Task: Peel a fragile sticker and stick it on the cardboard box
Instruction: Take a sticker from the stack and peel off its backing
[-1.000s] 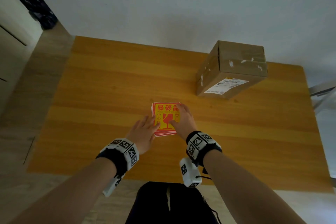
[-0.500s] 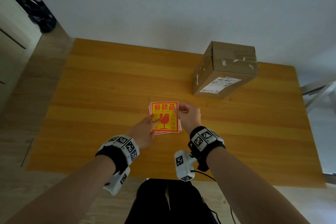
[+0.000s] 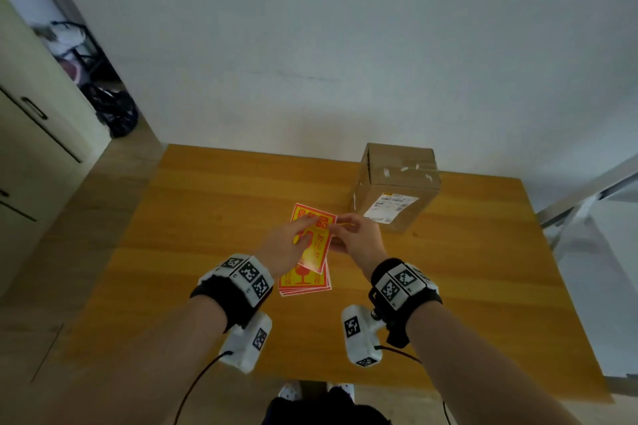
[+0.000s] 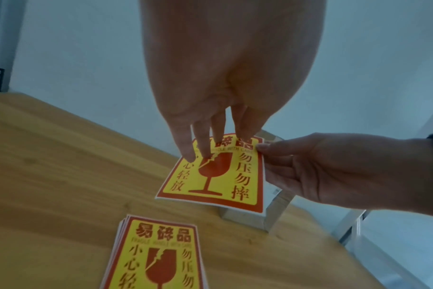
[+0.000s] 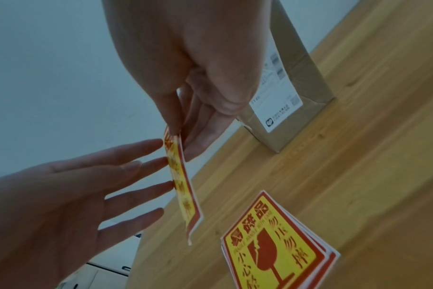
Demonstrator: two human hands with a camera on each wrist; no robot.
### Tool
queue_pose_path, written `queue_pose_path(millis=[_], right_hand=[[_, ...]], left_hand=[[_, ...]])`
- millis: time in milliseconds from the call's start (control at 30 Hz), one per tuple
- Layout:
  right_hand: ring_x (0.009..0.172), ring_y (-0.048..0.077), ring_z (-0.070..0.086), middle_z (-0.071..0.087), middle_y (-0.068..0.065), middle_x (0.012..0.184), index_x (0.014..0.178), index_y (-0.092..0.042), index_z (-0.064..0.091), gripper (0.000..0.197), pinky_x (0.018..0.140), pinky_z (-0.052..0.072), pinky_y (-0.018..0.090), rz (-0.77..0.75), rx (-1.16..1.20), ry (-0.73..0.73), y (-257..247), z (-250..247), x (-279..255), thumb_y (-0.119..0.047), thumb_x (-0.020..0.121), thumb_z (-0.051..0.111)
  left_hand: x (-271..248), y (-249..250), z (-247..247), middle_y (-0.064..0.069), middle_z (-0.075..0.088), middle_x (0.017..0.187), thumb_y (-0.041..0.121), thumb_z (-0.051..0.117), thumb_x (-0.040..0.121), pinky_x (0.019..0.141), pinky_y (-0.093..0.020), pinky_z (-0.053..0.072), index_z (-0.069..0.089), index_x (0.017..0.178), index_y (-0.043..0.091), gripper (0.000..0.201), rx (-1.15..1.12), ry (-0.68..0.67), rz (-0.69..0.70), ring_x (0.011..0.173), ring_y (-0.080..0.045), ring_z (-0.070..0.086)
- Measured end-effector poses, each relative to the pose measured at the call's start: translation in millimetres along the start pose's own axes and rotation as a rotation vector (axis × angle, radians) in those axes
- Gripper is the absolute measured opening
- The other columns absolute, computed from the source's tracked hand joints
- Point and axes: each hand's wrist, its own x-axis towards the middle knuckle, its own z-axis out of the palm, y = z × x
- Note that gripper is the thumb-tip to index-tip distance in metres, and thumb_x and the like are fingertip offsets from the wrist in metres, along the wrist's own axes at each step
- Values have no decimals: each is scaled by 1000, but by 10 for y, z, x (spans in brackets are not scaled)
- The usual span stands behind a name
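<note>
A red-and-yellow fragile sticker [image 4: 218,172] hangs in the air above the table [image 3: 207,217], pinched at its top corner by the right hand [image 3: 359,238] between thumb and curled fingers. The left hand [image 3: 281,248] is spread flat — its straight fingertips [image 4: 188,154] touch the sticker's face. Below lies the sticker pile [image 5: 279,248]; the cardboard box [image 3: 397,183] stands near — untouched.

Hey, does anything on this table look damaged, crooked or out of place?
Mostly tidy. The brown cardboard box has white torn-label scraps on top, and the stack of red-and-yellow fragile stickers is slightly fanned. Nothing spilled.
</note>
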Motion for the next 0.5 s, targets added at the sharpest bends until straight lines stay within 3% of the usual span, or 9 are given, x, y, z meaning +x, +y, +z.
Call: queue_pose_path(millis=[67, 167, 233, 333, 500], right_hand=[[73, 21, 70, 70, 10, 84, 87, -9, 62, 9, 77, 60, 35, -19, 15, -28, -80, -28, -19, -6, 92, 55], [64, 12, 70, 70, 8, 82, 92, -5, 65, 14, 66, 61, 25, -23, 85, -71, -186, -64, -39, -7, 95, 52], [65, 13, 70, 70, 9, 84, 100, 1, 65, 17, 64, 60, 23, -18, 117, -93, -233, -81, -38, -6, 95, 50], [70, 18, 69, 69, 12, 86, 94, -1, 65, 11, 68, 61, 25, -21, 165, -102, -268, -93, -38, -5, 93, 54], [68, 17, 71, 70, 13, 85, 90, -5, 62, 7, 70, 61, 28, -8, 234, -117, -294, -115, -27, -6, 92, 56]], left_hand=[[9, 120, -23, -1, 36, 152, 19, 44, 97, 108, -31, 36, 42, 141, 24, 44, -50, 33, 30, 136, -21, 41], [19, 269, -51, -3, 44, 147, 15, 49, 95, 104, -29, 41, 48, 137, 21, 42, -74, 96, 67, 130, -21, 49], [30, 329, -65, -1, 49, 143, 19, 52, 94, 101, -29, 44, 51, 135, 21, 41, -63, 128, 85, 126, -19, 53], [56, 382, -73, 0, 56, 138, 25, 55, 92, 101, -30, 46, 53, 133, 21, 41, -61, 158, 110, 122, -18, 56], [89, 418, -56, 0, 59, 134, 21, 56, 92, 96, -26, 46, 54, 131, 22, 40, -61, 189, 129, 120, -18, 58]])
